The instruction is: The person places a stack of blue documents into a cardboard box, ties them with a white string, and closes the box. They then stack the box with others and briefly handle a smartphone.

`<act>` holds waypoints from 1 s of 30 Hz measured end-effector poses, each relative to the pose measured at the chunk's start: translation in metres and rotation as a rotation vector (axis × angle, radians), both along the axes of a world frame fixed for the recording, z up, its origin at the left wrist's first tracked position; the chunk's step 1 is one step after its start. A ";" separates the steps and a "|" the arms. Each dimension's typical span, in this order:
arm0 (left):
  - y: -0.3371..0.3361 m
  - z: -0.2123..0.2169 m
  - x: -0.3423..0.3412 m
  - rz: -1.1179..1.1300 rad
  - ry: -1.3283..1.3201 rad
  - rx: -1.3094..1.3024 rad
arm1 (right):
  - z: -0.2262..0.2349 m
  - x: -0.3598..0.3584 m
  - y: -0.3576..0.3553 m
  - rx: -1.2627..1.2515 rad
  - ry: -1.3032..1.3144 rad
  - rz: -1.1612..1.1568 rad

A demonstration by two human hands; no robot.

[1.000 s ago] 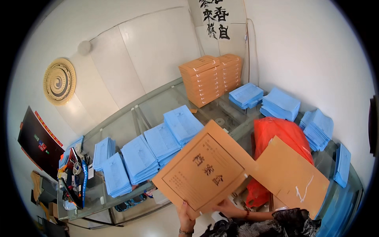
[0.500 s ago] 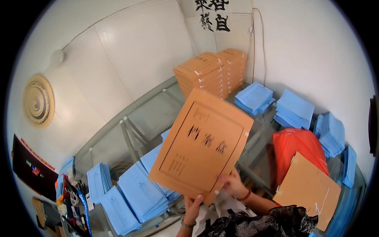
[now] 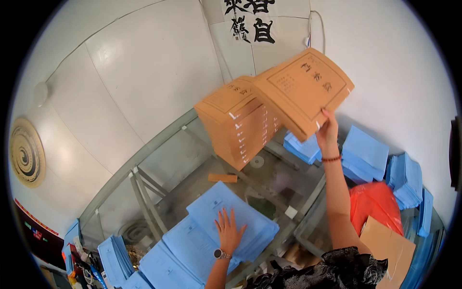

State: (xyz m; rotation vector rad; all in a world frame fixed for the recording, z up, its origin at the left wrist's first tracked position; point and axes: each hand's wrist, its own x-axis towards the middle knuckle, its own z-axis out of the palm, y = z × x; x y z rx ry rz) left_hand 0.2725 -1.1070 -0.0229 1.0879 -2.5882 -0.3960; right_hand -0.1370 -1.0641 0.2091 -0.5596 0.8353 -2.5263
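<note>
Brown folder (image 3: 304, 89) sits high at about one o'clock, tilted, pinched at its lower edge by the right hand (image 3: 327, 135), whose fingers are clamped on it with the arm stretched up. It hangs just above the stack of brown folders (image 3: 236, 123) standing at twelve o'clock on the glass table (image 3: 192, 168). The left hand (image 3: 229, 232), at six o'clock, lies flat with fingers spread apart on a pile of blue folders (image 3: 207, 226). A red bag (image 3: 378, 204) lies at four o'clock.

Single head-worn fisheye view, downward over glass table (image 3: 159, 159).
</note>
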 end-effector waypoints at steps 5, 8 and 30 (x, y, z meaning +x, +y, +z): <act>0.002 -0.025 -0.008 0.030 -0.099 -0.006 | 0.035 -0.116 -0.106 -0.056 0.065 -0.009; 0.004 -0.022 -0.008 0.027 -0.133 0.042 | 0.028 -0.183 -0.164 -0.056 0.052 0.003; -0.005 0.008 -0.019 0.027 -0.172 0.009 | -0.040 -0.249 -0.243 1.049 0.263 -0.007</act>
